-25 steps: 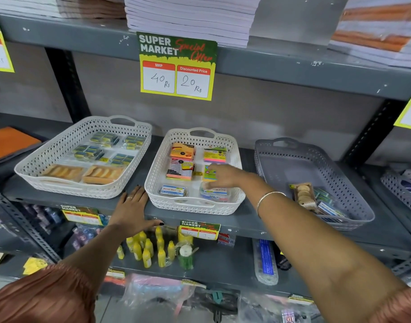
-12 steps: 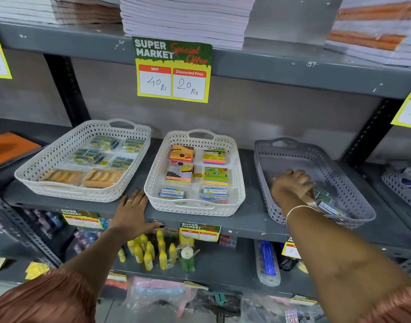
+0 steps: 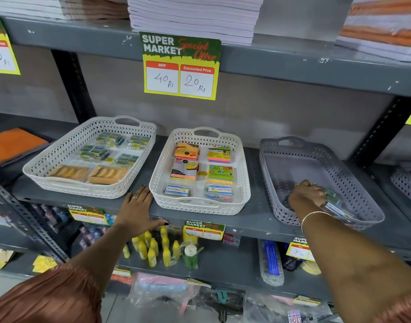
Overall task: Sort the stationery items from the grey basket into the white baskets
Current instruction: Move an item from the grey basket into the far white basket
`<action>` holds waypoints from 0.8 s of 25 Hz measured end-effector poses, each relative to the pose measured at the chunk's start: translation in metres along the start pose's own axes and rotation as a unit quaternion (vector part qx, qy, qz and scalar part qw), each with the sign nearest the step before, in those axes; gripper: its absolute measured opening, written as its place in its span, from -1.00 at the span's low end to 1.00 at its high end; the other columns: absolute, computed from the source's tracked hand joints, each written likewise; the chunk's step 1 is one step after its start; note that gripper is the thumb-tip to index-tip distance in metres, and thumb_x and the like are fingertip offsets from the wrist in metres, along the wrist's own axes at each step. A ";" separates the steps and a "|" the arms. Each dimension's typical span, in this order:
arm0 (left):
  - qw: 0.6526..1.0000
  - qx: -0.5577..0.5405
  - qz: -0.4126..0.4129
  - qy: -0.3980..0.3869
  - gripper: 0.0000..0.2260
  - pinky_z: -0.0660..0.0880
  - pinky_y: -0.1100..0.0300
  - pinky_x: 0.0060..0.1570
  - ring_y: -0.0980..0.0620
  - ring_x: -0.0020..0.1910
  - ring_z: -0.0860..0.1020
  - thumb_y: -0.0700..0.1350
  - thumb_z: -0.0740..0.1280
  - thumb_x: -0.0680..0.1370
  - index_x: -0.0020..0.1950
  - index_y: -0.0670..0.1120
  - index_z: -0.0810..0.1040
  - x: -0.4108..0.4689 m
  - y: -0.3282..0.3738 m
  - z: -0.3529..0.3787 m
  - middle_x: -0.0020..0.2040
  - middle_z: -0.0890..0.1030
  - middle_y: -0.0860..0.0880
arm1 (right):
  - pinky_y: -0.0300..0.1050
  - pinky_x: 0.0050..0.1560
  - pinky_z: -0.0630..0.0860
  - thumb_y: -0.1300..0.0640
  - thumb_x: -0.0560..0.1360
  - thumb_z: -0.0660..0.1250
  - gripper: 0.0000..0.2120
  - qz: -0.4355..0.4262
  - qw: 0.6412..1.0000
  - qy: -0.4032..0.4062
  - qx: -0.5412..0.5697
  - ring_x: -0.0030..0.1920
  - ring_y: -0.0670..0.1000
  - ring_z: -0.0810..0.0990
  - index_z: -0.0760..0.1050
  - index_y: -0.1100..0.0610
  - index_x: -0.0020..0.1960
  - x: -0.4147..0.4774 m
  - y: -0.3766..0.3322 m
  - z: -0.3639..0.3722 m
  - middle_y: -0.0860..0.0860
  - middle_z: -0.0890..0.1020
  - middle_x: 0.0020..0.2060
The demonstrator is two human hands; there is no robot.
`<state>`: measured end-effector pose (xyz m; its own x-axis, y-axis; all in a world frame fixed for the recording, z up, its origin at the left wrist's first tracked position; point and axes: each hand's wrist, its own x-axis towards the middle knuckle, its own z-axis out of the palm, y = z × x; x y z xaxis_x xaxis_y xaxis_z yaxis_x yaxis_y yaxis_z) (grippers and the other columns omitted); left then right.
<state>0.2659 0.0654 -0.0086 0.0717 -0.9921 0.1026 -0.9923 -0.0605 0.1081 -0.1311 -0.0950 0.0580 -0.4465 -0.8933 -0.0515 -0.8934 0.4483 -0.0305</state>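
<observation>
Head view: right hand (image 3: 307,194) covers packets (image 3: 337,207) in grey basket (image 3: 293,159).

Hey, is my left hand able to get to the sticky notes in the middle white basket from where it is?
Probably yes: the left hand lies flat on the shelf edge beside the middle white basket, which is open-topped.

Supermarket stationery aisle, price tag (image 3: 180,66), grey metal shelves (image 3: 293,64)
</observation>
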 end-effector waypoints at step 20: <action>1.000 -0.003 0.010 -0.004 0.08 -0.04 -0.06 0.45 -0.04 0.50 0.00 0.59 -0.04 0.19 0.49 -0.13 0.01 -0.006 -0.001 -0.003 0.52 0.11 -0.09 | 0.09 0.23 0.40 0.12 0.49 0.35 -0.41 -0.240 0.942 0.132 0.192 0.32 0.22 0.38 0.19 0.21 0.43 -0.089 -0.186 -0.105 0.25 0.40 0.32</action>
<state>0.2665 0.0718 -0.0060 0.0502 -0.9939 0.0978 -0.9930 -0.0392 0.1114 0.0694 -0.1022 0.1730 -0.0379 -0.9501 0.3097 -0.9339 -0.0766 -0.3493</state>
